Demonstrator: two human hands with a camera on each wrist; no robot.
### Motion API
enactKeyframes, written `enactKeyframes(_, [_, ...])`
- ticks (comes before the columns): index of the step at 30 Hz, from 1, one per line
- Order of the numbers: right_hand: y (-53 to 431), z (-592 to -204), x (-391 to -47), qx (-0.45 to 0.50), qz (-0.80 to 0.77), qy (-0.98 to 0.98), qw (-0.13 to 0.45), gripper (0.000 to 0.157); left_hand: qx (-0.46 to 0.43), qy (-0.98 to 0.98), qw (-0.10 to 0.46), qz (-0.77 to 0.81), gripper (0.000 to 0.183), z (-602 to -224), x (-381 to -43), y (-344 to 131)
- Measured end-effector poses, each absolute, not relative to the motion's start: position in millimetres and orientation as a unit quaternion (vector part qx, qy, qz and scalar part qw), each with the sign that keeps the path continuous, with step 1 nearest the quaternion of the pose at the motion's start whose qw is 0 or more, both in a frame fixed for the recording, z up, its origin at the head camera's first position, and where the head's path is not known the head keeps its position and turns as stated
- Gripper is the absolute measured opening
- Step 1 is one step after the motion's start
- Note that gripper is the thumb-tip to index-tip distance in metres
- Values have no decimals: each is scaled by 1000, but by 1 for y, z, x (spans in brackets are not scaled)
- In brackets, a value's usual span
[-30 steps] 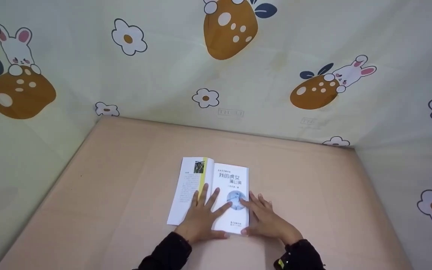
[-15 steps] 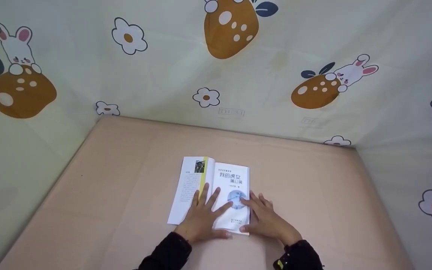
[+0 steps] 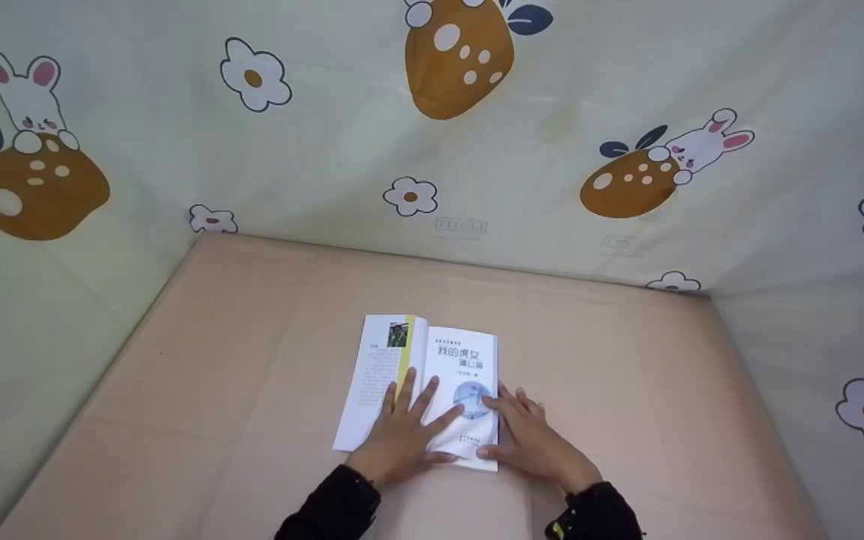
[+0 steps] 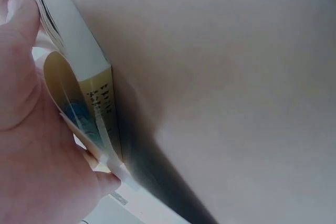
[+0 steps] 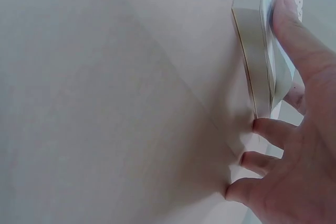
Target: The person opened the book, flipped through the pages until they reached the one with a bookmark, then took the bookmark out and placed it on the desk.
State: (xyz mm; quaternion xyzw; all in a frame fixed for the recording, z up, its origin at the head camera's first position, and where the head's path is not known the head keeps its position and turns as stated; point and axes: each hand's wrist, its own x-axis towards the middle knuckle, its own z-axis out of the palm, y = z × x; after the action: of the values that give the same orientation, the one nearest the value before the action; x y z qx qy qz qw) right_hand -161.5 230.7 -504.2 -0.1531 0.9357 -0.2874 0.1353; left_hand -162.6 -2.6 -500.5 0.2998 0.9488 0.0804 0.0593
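Observation:
A paperback book (image 3: 462, 352) lies open on the table at its title page, which bears a round blue picture. My left hand (image 3: 402, 439) rests spread over the gutter, fingertips on both sides and thumb at the bottom edge. In the left wrist view, the yellow cover flap (image 4: 60, 80) bows out beside the spine. My right hand (image 3: 541, 442) lies at the right edge, thumb and forefinger touching the title page. In the right wrist view, that page (image 5: 283, 72) buckles up near the thumb (image 5: 286, 17), while other fingertips touch the table beside the book.
The table (image 3: 289, 300) has a plain light-pink covering. Pale cloth walls (image 3: 327, 150) printed with rabbits, flowers and orange fruit stand along its back and sides. Dark sleeves (image 3: 334, 502) cover both forearms.
My right thumb has slid a little up and left on the title page, and its lower edge has buckled up. My left thumb has moved slightly up to the book's bottom edge.

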Motion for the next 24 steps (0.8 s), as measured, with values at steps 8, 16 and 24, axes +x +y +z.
enactKeyframes(8, [233,-507,-160,-129,-304,933,147,111,293,948,81,98,56,-495,-162,-3])
enactKeyframes(16, [232,-508,-160,-111,-309,932,152,118,272,943,84,172,45,-504,-165,-3])
enactKeyframes(24, [234,-504,-160,-128,-323,924,160,106,253,944,37,207,45,-502,-164,-5])
